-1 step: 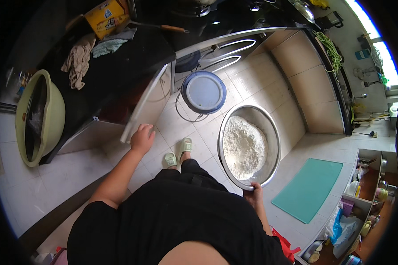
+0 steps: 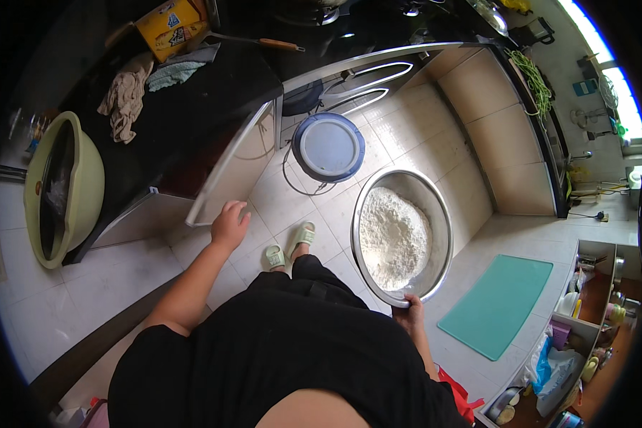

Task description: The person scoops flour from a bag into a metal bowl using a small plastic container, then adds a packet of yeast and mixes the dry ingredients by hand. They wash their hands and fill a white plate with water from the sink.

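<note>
A large steel bowl point(image 2: 439, 260) holds a mound of white, flour-like powder point(image 2: 392, 239). My right hand point(image 2: 410, 314) grips the bowl's near rim, the thumb over the edge and the other fingers hidden beneath. My left hand point(image 2: 230, 225) is raised on the left, holding nothing, fingers loosely bent and a little apart. Just beyond it is the free lower corner of a swung-out cabinet door point(image 2: 230, 175); whether the fingers touch it I cannot tell.
On the floor ahead stands a blue lidded bucket point(image 2: 329, 146). A green basin point(image 2: 85, 189), cloths point(image 2: 126, 96) and a yellow box point(image 2: 170, 28) sit on the black counter. At right lie a teal mat point(image 2: 498, 307) and a cluttered open drawer point(image 2: 585, 332).
The cabinet door's free edge has shifted slightly to the left. My hands and the bowl are practically unmoved.
</note>
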Demonstrator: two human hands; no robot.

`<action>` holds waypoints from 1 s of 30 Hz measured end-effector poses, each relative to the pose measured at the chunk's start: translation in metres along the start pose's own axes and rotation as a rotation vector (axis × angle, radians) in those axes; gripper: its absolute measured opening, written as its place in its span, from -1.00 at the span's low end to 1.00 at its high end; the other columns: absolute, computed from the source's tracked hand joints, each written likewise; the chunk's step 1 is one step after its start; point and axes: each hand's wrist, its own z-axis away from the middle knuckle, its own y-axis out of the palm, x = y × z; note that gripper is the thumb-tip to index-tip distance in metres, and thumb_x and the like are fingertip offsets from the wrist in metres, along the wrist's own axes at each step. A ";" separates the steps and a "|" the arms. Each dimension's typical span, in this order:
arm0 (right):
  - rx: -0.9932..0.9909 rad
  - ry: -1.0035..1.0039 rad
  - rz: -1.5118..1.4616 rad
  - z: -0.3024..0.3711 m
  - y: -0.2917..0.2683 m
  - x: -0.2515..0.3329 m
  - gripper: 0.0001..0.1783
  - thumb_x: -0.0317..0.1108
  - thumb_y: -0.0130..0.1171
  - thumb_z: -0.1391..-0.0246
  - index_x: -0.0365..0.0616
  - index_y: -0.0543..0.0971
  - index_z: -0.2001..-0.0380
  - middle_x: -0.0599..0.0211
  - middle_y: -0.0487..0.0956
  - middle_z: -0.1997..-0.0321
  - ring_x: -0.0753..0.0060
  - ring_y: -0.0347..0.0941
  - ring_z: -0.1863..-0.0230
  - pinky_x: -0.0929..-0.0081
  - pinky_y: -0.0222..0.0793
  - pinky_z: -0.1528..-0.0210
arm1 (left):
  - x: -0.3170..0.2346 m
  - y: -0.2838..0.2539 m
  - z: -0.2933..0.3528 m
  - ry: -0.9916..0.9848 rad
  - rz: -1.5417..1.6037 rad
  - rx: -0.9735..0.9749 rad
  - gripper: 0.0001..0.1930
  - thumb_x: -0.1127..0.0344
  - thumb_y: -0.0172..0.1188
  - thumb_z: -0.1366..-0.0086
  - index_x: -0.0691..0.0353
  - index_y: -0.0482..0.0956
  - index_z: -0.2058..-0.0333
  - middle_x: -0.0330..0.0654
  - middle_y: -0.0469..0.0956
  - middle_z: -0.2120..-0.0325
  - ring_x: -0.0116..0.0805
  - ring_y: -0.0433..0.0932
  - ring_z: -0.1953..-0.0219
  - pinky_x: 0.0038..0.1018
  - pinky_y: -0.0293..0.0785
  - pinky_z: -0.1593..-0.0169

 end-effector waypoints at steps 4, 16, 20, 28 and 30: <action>-0.017 0.015 -0.005 -0.008 -0.018 0.007 -0.53 -0.41 -0.07 0.23 -0.40 0.28 0.16 0.09 0.40 0.10 0.15 0.31 0.03 0.31 0.13 -0.13 | -0.017 0.031 0.021 -0.200 0.157 0.317 -0.68 0.22 0.09 -0.05 0.20 0.43 0.20 -0.10 0.40 0.20 -0.16 0.43 0.21 -0.40 0.37 0.19; -0.069 -0.137 -0.157 -0.072 -0.076 0.116 -0.55 -0.40 -0.08 0.18 -0.45 0.26 0.17 -0.05 0.41 0.21 0.03 0.37 0.15 0.18 0.27 0.01 | -0.235 0.160 -0.098 -0.028 0.524 0.870 -0.65 0.14 0.07 -0.14 0.23 0.41 0.17 -0.19 0.46 0.38 -0.48 0.48 0.41 -0.57 0.40 0.43; -0.056 -0.237 -0.339 -0.093 -0.102 0.166 -0.58 -0.51 -0.06 0.22 -0.46 0.26 0.19 -0.04 0.41 0.28 -0.01 0.43 0.29 0.08 0.43 0.23 | -0.362 0.225 -0.154 0.083 0.484 1.139 -0.62 0.14 0.02 -0.16 0.24 0.37 0.11 -0.21 0.45 0.30 -0.45 0.46 0.33 -0.54 0.40 0.38; -0.210 -0.396 -0.370 -0.103 -0.138 0.283 -0.57 -0.54 -0.02 0.25 -0.43 0.28 0.19 0.04 0.44 0.35 0.07 0.46 0.38 0.14 0.48 0.36 | -0.524 0.328 -0.201 0.044 0.720 1.262 -0.70 0.34 0.03 -0.08 0.27 0.36 0.18 -0.20 0.42 0.23 -0.41 0.40 0.26 -0.47 0.38 0.25; -0.267 -0.418 -0.363 -0.114 -0.140 0.310 -0.58 -0.55 -0.01 0.26 -0.45 0.28 0.20 0.04 0.44 0.35 0.07 0.46 0.39 0.14 0.48 0.38 | -0.539 0.349 -0.217 -0.014 0.735 1.285 -0.73 0.38 0.01 -0.08 0.26 0.37 0.20 -0.22 0.42 0.25 -0.43 0.40 0.26 -0.47 0.36 0.22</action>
